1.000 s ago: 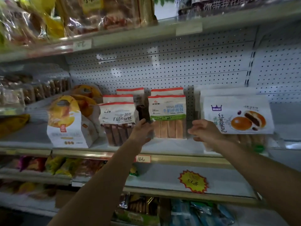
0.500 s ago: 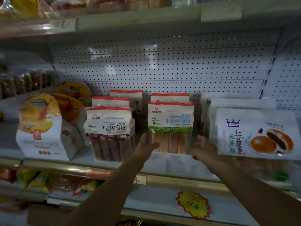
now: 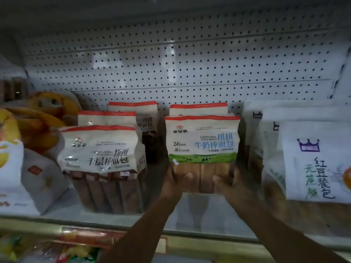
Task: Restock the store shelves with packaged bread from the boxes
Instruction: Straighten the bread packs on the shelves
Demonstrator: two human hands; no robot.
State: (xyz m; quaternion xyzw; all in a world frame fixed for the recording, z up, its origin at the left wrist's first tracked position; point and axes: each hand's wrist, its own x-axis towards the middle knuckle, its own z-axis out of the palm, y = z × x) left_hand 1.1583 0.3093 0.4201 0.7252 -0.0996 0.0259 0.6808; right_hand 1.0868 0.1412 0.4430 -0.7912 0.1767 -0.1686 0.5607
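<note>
Since both hands are on it, step: facing up the white, red-topped, green-banded bag of milk stick bread (image 3: 202,143) on the grey shelf (image 3: 199,215).
grip: left hand (image 3: 175,182) and right hand (image 3: 230,184) clasp its lower corners, thumbs in front.
next move: probably slide it straight, then let go.
room: bare shelf up front; brown stick-bread bag (image 3: 101,160) left, white red-bean bun bag (image 3: 315,160) close right.

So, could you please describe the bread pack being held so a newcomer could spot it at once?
On the pegboard-backed shelf, look to the middle, right of the brown-stick packs. The milk stick bread pack stands at the front of its row, gripped low by the left hand and right hand. Only it shows blue lettering over a green meadow strip.
</note>
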